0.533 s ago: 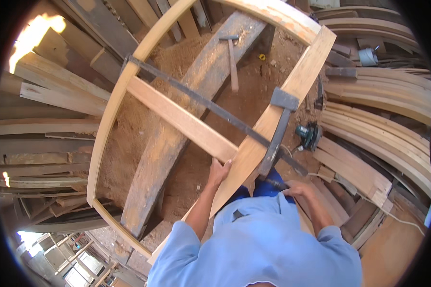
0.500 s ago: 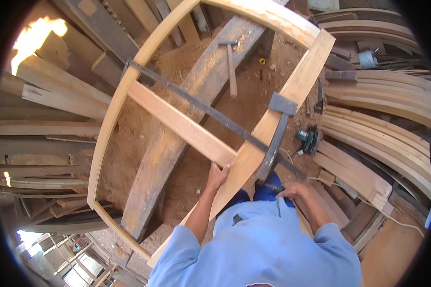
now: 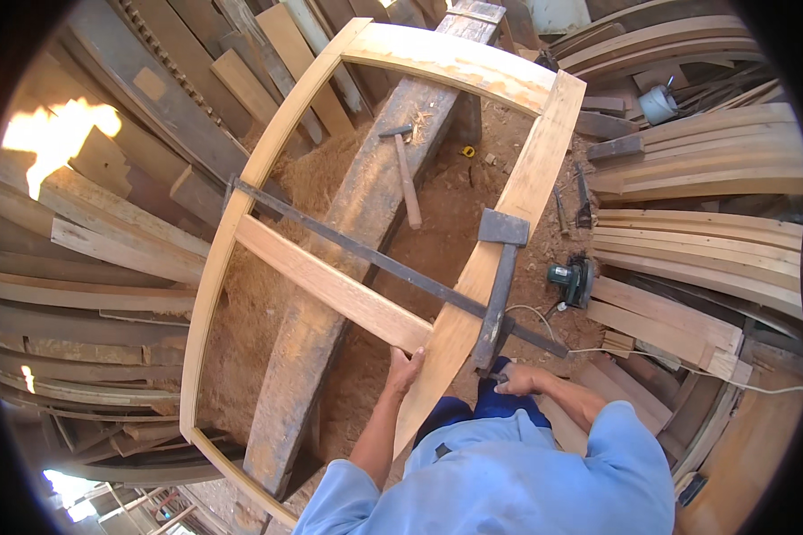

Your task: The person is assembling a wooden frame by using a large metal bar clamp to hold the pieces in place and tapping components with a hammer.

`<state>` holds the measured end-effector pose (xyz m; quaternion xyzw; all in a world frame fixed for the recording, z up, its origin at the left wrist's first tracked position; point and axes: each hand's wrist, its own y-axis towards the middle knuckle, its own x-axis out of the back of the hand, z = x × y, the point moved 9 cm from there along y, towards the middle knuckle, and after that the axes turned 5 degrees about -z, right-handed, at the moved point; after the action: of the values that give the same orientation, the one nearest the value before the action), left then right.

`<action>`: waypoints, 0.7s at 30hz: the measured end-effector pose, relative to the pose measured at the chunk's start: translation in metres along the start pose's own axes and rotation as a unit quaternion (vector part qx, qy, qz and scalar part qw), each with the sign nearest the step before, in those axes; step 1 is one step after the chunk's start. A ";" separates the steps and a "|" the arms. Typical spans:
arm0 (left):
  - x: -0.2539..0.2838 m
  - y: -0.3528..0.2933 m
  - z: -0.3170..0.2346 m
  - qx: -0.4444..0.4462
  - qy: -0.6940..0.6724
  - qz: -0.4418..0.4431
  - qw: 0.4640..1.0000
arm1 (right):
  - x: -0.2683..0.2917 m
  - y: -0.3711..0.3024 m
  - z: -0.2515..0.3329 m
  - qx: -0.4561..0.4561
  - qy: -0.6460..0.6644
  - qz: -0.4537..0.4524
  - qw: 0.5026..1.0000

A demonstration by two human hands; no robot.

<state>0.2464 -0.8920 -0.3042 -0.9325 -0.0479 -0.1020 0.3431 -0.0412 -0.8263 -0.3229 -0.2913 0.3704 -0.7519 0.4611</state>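
Note:
A large wooden frame [image 3: 216, 276] with curved sides lies in front of me. Its crossbar [image 3: 330, 281] meets the wide near-right rail [image 3: 449, 357]. My left hand [image 3: 405, 369] is closed around the frame at that joint, thumb on top. A long dark metal bar clamp [image 3: 366, 253] spans the frame beside the crossbar, its far end hooked over the left side. The clamp's heavy sliding jaw [image 3: 501, 267] lies across the right rail. My right hand [image 3: 519, 381] is closed on the screw end of the clamp, close to my legs; its fingertips are partly hidden.
A thick, worn timber beam [image 3: 308, 348] runs under the frame, with a hammer [image 3: 404, 178] on it. Sawdust covers the ground. A green power tool [image 3: 571, 280] with a white cord sits at right. Stacked curved boards [image 3: 700, 241] and planks [image 3: 89, 294] line both sides.
The view has shifted, so the frame, clamp and hammer appear lower and further left. My left hand stays on the joint; my right hand stays at the clamp's screw, its wrist slightly turned.

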 end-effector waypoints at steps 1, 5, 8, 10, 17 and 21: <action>-0.001 0.000 0.000 0.000 -0.001 0.001 1.000 | -0.001 0.001 -0.001 0.023 -0.026 -0.042 0.999; 0.008 0.001 0.011 -0.006 0.008 -0.011 1.000 | 0.022 -0.043 0.043 -0.074 -0.162 -0.253 0.951; 0.012 0.002 0.007 -0.025 -0.007 -0.006 1.000 | 0.016 -0.040 0.052 -0.087 -0.186 -0.236 0.950; 0.007 0.006 0.008 0.002 0.021 0.011 1.000 | 0.016 -0.028 0.037 -0.020 -0.198 -0.152 0.968; 0.008 -0.002 0.006 -0.003 0.009 0.021 1.000 | -0.030 0.015 -0.040 -0.110 0.117 0.126 0.979; 0.010 0.000 0.003 0.018 -0.003 0.020 1.000 | 0.006 -0.013 0.007 -0.086 -0.140 -0.118 0.979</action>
<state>0.2569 -0.8896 -0.3040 -0.9271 -0.0326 -0.0912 0.3621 -0.0437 -0.8298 -0.3077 -0.4738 0.3288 -0.7179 0.3898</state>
